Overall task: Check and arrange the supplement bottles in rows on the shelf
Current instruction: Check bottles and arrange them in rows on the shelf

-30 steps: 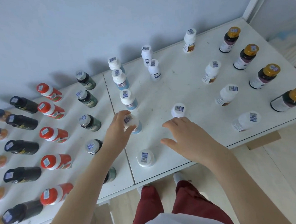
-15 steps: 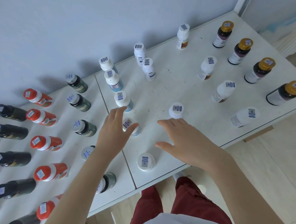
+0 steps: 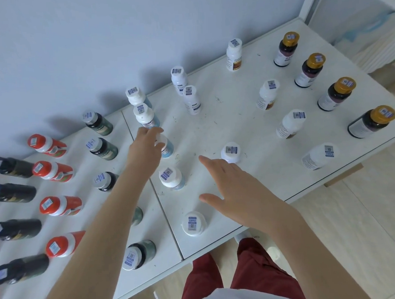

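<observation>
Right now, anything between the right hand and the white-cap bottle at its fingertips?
Nothing visible. The right hand hovers open with its fingertips right at the white-cap bottle; no other bottle lies between them. The left hand grips a blue bottle, well off that line.

A white shelf (scuffed and specked) carries upright rows: black bottles and red-capped bottles at left, green bottles, white-capped bottles mid-shelf, gold-capped bottles at right.
</observation>
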